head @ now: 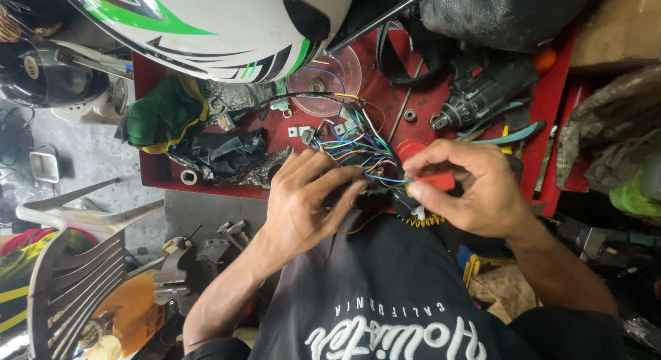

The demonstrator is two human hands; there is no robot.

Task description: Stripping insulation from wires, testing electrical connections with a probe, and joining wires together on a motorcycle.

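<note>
My left hand (306, 201) grips a bundle of thin coloured wires (354, 148) at the near edge of a red metal tray (544, 105). Blue, green, orange and black strands fan out from under its fingers. My right hand (468, 188) pinches a small red tool handle (435, 181) whose tip meets the wires just right of my left fingers. A black part of the wiring sits between the two hands, mostly hidden by them.
A white and green helmet (213, 26) overhangs the tray's far left. On the tray lie a black drill (482, 95), teal-handled pliers (513, 134), a clear plastic lid (323, 74), crumpled black rags (224, 153) and small nuts. A white plastic chair (76, 270) stands lower left.
</note>
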